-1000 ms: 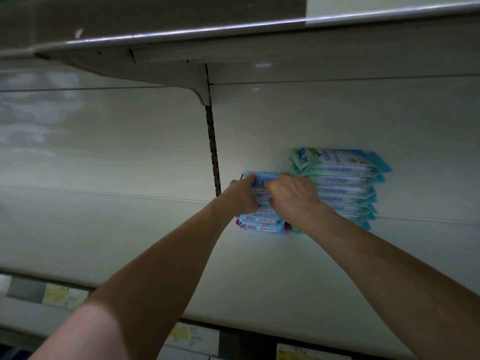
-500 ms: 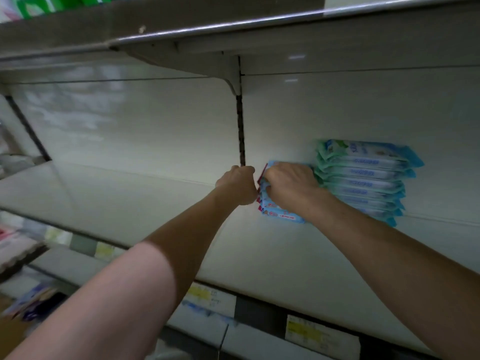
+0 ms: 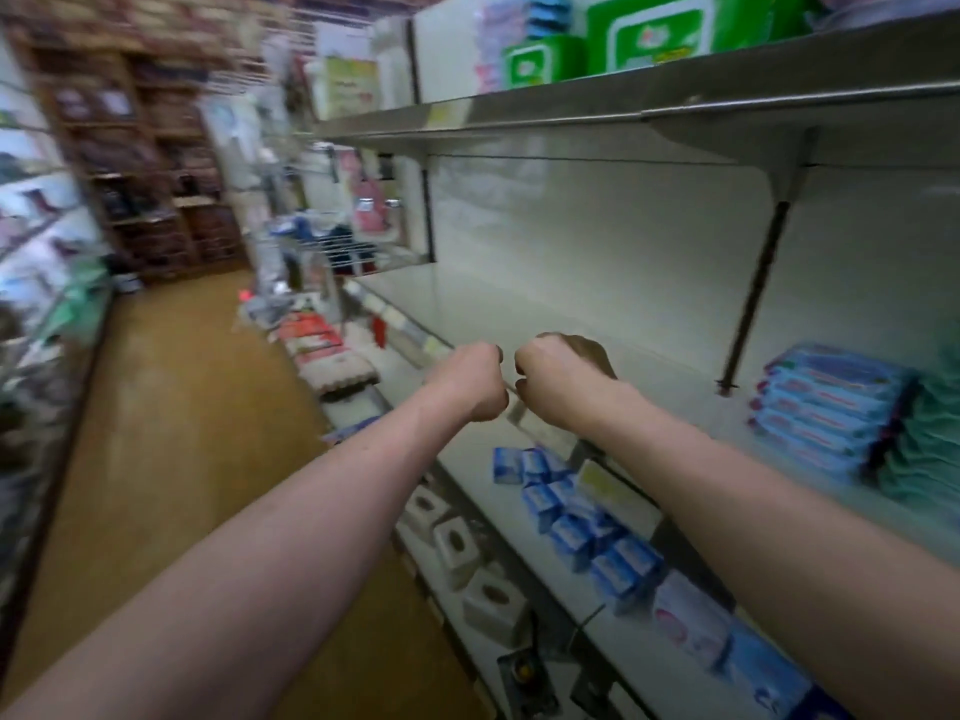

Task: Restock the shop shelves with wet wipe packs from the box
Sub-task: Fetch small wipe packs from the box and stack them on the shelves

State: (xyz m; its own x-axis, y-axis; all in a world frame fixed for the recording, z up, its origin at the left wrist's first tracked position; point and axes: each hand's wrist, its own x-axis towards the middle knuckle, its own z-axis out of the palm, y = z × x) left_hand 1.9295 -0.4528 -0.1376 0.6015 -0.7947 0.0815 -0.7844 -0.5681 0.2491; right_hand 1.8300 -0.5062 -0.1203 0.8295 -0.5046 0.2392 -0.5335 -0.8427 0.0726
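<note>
Left hand [image 3: 470, 381] and right hand [image 3: 558, 379]: fingers curled, apparently empty through the blur; packs [image 3: 826, 402] stacked tight against the shelf [image 3: 571, 314] back, saving room.

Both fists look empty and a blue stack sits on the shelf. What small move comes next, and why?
Probably go to the box, not in view, for more packs. The left hand and right hand are curled, holding nothing, clear of the blue stack, and the shelf beside it has bare room.
</note>
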